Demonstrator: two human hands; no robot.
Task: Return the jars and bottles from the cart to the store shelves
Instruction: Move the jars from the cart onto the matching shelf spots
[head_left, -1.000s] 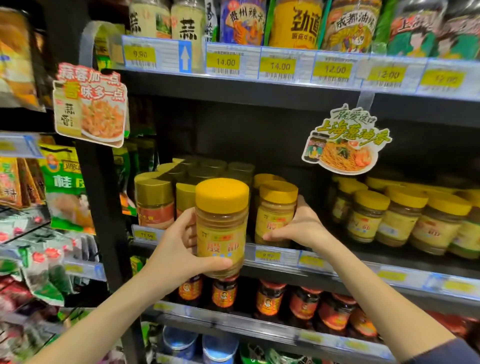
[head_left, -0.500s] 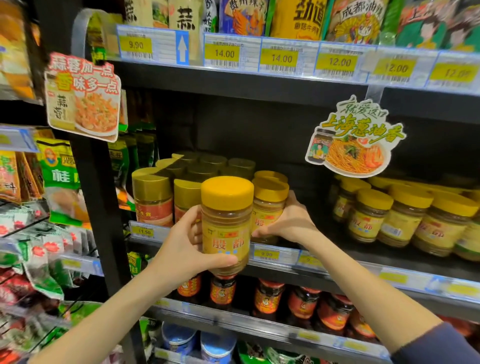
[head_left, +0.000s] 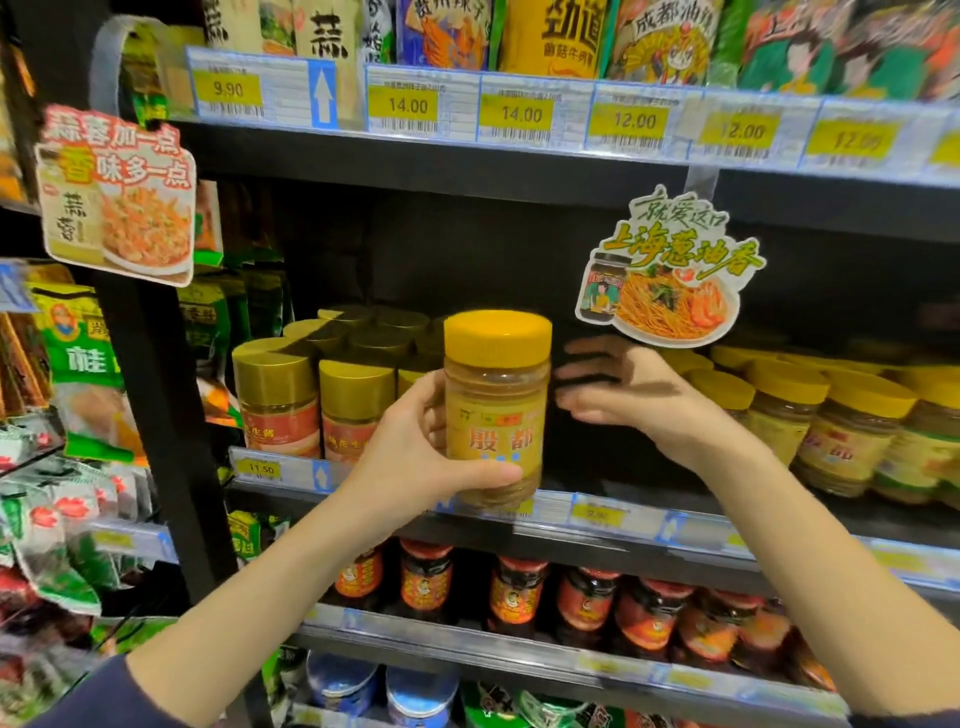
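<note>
While gripping jar (head_left: 496, 395), left hand (head_left: 410, 452) upright.

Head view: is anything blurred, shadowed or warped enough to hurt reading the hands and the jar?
Head view: the held jar and left hand are sharp; the right hand has smeared fingers, darkened inside the shelf; price tags soften toward the right edge; shelf edges bow from the wide lens.
</note>
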